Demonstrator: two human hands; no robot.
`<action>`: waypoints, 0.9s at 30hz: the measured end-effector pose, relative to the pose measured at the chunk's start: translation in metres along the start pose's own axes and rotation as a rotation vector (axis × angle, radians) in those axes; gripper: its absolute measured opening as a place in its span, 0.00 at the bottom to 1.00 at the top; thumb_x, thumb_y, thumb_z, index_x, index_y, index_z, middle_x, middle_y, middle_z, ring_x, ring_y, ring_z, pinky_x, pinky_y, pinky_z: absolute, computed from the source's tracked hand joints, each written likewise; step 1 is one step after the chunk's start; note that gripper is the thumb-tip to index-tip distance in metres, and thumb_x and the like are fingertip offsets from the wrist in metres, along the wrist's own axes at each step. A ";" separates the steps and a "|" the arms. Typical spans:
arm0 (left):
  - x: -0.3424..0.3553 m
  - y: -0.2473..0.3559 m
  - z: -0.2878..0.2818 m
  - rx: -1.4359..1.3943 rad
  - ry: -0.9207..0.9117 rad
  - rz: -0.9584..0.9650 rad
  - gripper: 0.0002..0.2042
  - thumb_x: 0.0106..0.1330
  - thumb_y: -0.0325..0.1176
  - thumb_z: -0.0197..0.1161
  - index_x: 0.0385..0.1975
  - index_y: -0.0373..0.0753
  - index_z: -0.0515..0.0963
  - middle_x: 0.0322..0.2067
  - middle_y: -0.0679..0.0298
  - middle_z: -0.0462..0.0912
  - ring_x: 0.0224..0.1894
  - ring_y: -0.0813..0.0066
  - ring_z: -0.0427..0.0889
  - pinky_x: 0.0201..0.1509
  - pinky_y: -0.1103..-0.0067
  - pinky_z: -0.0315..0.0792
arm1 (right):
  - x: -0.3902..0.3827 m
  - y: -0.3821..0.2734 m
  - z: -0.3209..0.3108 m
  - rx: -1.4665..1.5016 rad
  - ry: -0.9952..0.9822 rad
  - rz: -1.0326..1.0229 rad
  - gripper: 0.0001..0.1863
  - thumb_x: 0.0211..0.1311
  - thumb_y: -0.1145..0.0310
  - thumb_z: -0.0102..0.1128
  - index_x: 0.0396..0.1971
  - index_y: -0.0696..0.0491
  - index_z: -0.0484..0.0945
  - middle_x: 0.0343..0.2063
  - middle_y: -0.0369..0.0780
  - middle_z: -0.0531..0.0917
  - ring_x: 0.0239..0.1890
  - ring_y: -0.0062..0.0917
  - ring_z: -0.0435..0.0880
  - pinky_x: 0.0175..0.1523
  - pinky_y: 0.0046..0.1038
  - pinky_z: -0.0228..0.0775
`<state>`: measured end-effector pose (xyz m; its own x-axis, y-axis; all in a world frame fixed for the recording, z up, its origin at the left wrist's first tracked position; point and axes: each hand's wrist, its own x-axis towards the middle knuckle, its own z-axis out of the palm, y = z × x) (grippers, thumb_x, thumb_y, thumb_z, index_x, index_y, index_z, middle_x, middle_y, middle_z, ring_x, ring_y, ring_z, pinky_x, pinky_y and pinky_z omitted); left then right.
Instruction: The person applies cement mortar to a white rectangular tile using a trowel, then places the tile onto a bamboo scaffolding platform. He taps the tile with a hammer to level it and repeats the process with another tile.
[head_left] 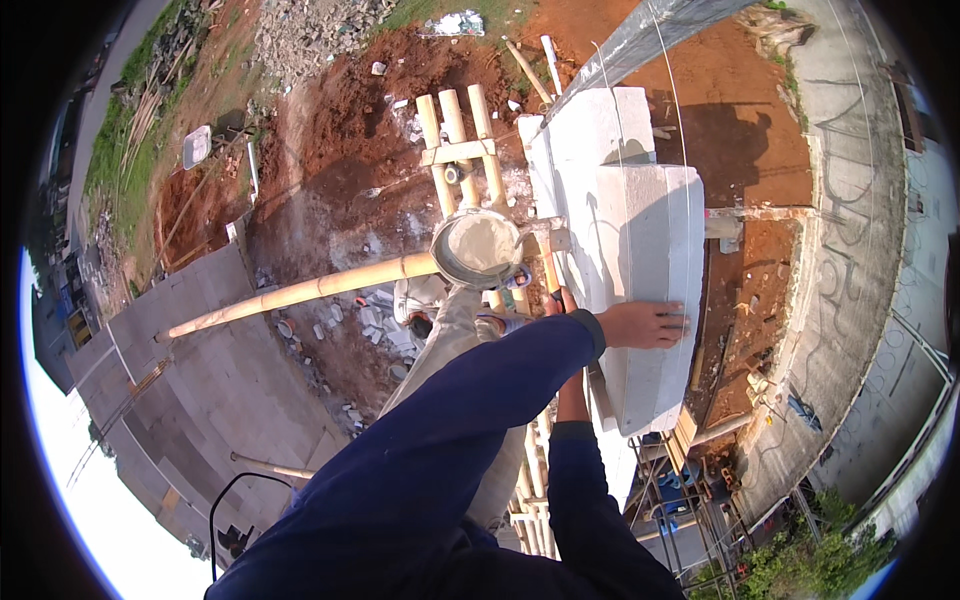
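Note:
My left arm crosses over my right. My left hand (645, 325) lies flat on a pale grey lightweight block (650, 250), fingers stretched toward its right edge. The block sits on top of the white block wall (590, 210). Close to the wall's left side, my right hand (567, 300), partly hidden under my left sleeve, is closed round the handle of a hammer-like tool (553, 265) with an orange-yellow handle and grey head. Left of the tool, a round bucket (440, 262) with grey mortar (482, 245) stands by the bamboo scaffold poles (455, 125).
A long bamboo pole (300, 292) reaches left from the bucket. Thin string lines run along the wall, near a grey beam (650, 40). Far below are red soil, rubble (310, 40) and a person (415, 300). A concrete wall (850, 200) curves along the right.

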<state>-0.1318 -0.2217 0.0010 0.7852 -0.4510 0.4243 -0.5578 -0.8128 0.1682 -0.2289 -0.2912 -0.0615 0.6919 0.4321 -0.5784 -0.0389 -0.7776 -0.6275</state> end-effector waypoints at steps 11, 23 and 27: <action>-0.002 -0.007 -0.022 -0.075 -0.129 0.047 0.20 0.73 0.36 0.58 0.65 0.47 0.76 0.75 0.69 0.71 0.80 0.63 0.63 0.88 0.59 0.50 | -0.213 0.014 0.006 0.142 0.356 0.326 0.11 0.70 0.66 0.69 0.40 0.59 0.80 0.22 0.35 0.77 0.25 0.18 0.71 0.32 0.30 0.67; 0.012 -0.022 -0.044 -0.111 -0.418 0.198 0.33 0.72 0.37 0.55 0.78 0.38 0.64 0.83 0.59 0.55 0.84 0.59 0.53 0.88 0.55 0.45 | -0.191 -0.035 -0.055 1.068 0.905 0.309 0.20 0.87 0.53 0.47 0.32 0.49 0.68 0.18 0.26 0.62 0.17 0.08 0.58 0.20 0.19 0.49; 0.010 -0.024 -0.052 -0.103 -0.441 0.198 0.33 0.71 0.38 0.56 0.77 0.37 0.64 0.83 0.58 0.55 0.84 0.57 0.52 0.88 0.55 0.45 | -0.159 -0.005 -0.025 1.005 0.873 0.324 0.20 0.86 0.54 0.49 0.30 0.49 0.67 0.18 0.25 0.62 0.18 0.08 0.57 0.22 0.20 0.47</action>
<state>-0.1247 -0.1870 0.0475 0.6880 -0.7244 0.0438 -0.7141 -0.6650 0.2188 -0.3203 -0.3673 0.0466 0.7628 -0.4205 -0.4913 -0.5268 0.0366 -0.8492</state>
